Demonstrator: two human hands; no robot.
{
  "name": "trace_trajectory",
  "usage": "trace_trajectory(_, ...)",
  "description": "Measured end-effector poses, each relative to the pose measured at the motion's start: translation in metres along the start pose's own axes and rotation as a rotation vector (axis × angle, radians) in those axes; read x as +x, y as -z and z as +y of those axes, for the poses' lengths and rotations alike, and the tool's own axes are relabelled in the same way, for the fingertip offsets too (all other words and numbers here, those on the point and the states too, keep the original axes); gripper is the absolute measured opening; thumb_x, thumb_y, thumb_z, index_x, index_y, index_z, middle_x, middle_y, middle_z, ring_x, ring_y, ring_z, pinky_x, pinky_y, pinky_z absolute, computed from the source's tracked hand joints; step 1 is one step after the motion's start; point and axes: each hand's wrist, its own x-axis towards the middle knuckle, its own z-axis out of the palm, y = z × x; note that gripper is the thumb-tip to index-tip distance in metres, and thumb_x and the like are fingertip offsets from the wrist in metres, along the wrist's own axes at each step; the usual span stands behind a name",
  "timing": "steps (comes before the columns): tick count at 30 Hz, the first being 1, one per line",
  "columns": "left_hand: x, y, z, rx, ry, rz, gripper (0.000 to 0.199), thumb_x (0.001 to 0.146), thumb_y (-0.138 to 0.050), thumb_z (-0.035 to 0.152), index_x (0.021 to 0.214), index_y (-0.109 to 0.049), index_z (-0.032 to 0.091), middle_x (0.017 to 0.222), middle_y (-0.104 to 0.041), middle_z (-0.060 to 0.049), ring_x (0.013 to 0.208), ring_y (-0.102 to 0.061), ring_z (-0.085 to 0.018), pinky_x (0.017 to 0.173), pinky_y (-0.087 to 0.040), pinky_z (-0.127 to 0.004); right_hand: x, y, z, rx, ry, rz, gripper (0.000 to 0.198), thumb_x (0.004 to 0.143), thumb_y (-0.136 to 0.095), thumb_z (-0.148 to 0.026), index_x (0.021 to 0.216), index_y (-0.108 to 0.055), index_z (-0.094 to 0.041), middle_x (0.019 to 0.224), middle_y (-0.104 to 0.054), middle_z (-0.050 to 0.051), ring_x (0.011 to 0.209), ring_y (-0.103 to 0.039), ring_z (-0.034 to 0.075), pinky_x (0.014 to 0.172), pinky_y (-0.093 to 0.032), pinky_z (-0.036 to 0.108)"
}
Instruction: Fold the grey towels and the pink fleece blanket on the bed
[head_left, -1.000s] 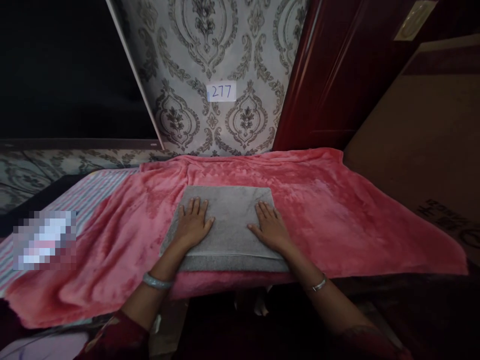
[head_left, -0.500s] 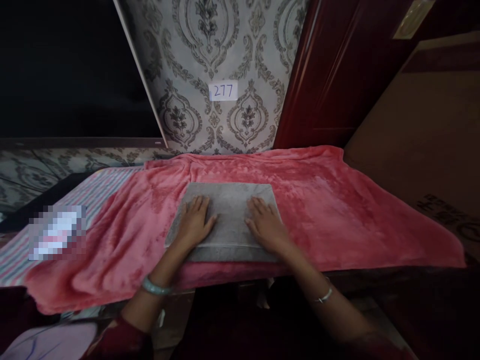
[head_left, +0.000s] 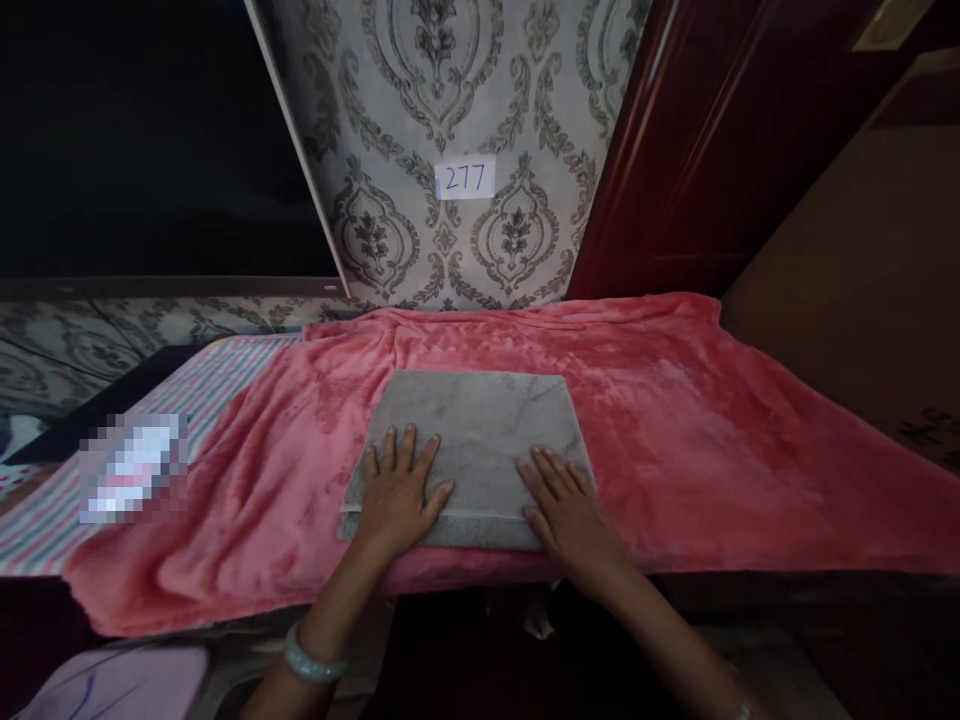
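Note:
A grey folded cloth point(head_left: 480, 430), flat and nearly square with a soft, towel-like surface, lies on a pink plush blanket point(head_left: 675, 460). My left hand point(head_left: 397, 500) rests palm down on its near left part, fingers spread. On the near right part lies my right hand point(head_left: 566, 510), also palm down, with its fingers stretched out. Neither hand grips the cloth; both press or lie on top of it. Beneath my palms the surface is hidden.
A striped cloth point(head_left: 225, 375) shows at the left, with a blurred-out item point(head_left: 135, 470) on it. Behind stand a dark screen point(head_left: 150, 150) and a patterned wall with a paper marked 277 point(head_left: 465, 178). A large cardboard box point(head_left: 862, 260) is at the right.
Both hands have slid toward me over the grey cloth, from its middle to its near part. The view has shifted slightly. The cloth remains flat.

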Motion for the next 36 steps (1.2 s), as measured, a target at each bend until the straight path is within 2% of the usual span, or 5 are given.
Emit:
trace_trajectory(6, -0.003, -0.002, 0.001, -0.027, 0.009, 0.025, 0.066, 0.094, -0.048, 0.056, 0.153, -0.043, 0.028, 0.164, -0.029, -0.012, 0.151, -0.022, -0.041, 0.119, -0.018, -0.065, -0.005, 0.015, 0.019, 0.02, -0.048, 0.053, 0.053, 0.1, -0.035, -0.04, 0.142, -0.059, -0.019, 0.152, -0.048, 0.012, 0.144, -0.039, 0.029, 0.119, -0.032, 0.052)
trace_trajectory(13, -0.002, -0.008, 0.001, -0.023, 0.037, 0.068, 0.083, 0.092, -0.05, 0.058, 0.155, -0.035, 0.007, 0.162, -0.026, -0.024, 0.151, -0.023, -0.039, 0.12, -0.02, -0.062, 0.104, 0.067, -0.063, -0.003, 0.205, 0.038, 0.057, 0.1, -0.038, -0.029, 0.156, -0.038, -0.02, 0.165, -0.025, 0.01, 0.153, -0.018, 0.027, 0.123, -0.018, 0.052)
trace_trajectory(21, 0.005, 0.008, -0.01, -0.051, 0.022, -0.032, 0.075, 0.091, -0.052, 0.052, 0.15, -0.044, 0.007, 0.159, -0.035, -0.022, 0.149, -0.031, -0.037, 0.119, -0.027, -0.057, 0.159, 0.008, -0.077, 0.053, 0.188, -0.051, 0.06, 0.102, -0.035, -0.034, 0.158, -0.03, -0.014, 0.165, -0.022, 0.013, 0.154, -0.016, 0.026, 0.122, -0.016, 0.054)
trace_trajectory(26, 0.056, 0.036, -0.025, -0.107, -0.019, -0.02, 0.048, 0.097, -0.034, 0.022, 0.137, -0.056, 0.011, 0.142, -0.058, -0.017, 0.132, -0.054, -0.026, 0.111, -0.042, -0.041, 0.167, 0.021, -0.079, 0.064, 0.179, -0.071, 0.051, 0.103, -0.033, -0.033, 0.151, -0.044, -0.017, 0.159, -0.037, 0.014, 0.149, -0.03, 0.027, 0.119, -0.024, 0.052)
trace_trajectory(36, 0.085, -0.007, -0.014, 0.078, 0.021, 0.001, 0.059, 0.1, -0.033, 0.035, 0.153, -0.039, 0.01, 0.16, -0.034, -0.021, 0.151, -0.028, -0.035, 0.119, -0.023, -0.061, 0.181, 0.009, -0.057, 0.076, 0.095, 0.003, 0.056, 0.104, -0.032, -0.042, 0.155, -0.038, -0.02, 0.163, -0.031, 0.008, 0.15, -0.025, 0.027, 0.121, -0.018, 0.053)
